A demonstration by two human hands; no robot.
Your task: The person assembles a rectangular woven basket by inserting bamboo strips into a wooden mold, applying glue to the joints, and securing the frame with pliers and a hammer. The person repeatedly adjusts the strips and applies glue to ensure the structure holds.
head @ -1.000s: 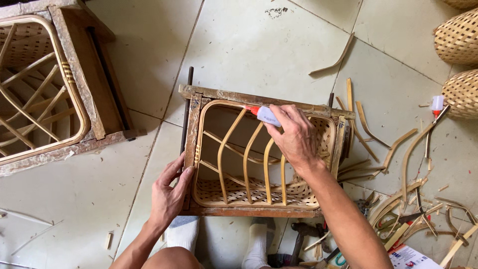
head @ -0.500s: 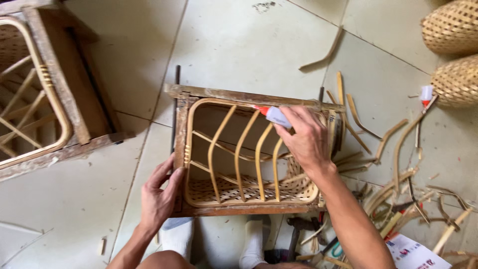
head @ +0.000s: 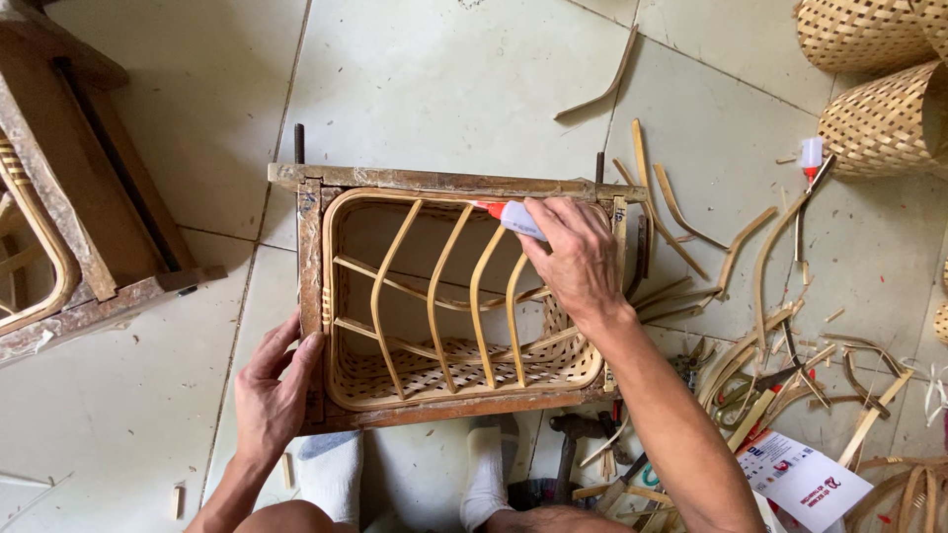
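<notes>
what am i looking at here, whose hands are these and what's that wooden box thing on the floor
The single view comes from a camera worn on a person's head, looking down at their own two bare hands. On the pale tiled floor sits a rectangular wooden frame with a half-built basket of bent bamboo strips inside it. The left hand rests on the frame's left side. The right hand holds a small white glue bottle with a red tip, its tip near the basket's top rim. Loose bamboo strips lie to the right, with two finished woven baskets at the top right corner.

Arms: I see both bare, no sleeves.
Hands: left hand and right hand ungloved.
Feet: white socks.
</notes>
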